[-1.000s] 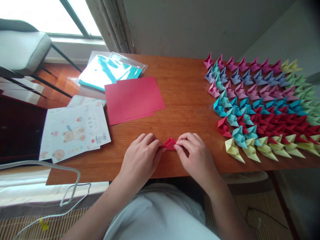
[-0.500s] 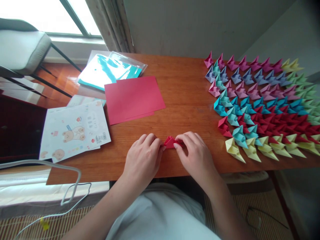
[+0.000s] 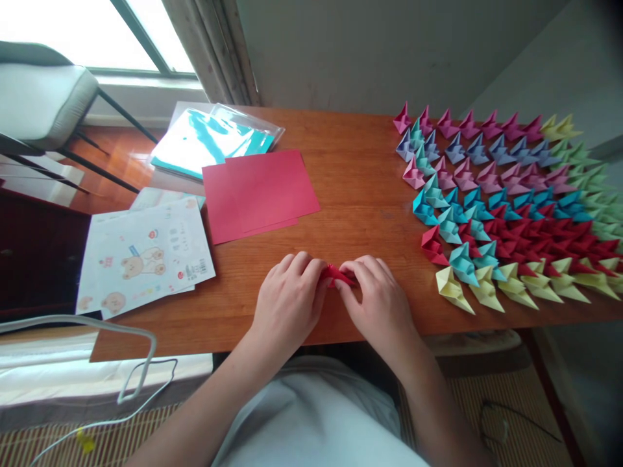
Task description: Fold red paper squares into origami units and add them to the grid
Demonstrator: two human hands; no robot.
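Between my hands is a small piece of folded red paper [image 3: 333, 275], partly covered by my fingers. My left hand [image 3: 289, 295] is closed with thumb and fingertips pinching its left side. At its right side, the thumb and fingers of my right hand [image 3: 377, 295] pinch it too. Both hands are low over the front of the wooden table. Beyond them lie overlapping red paper sheets [image 3: 263, 191], flat on the wood.
Rows of folded paper pieces in many colours [image 3: 503, 201] cover the table's right side. At the left are a bear-printed packet [image 3: 146, 259] and a clear-wrapped packet with turquoise edges [image 3: 209, 139]. A white metal bar [image 3: 111, 326] juts in at lower left.
My left hand has shifted right, closer to my right hand, and its fingers now cover more of the folded red paper. The paper looks tilted and narrower between my fingers.
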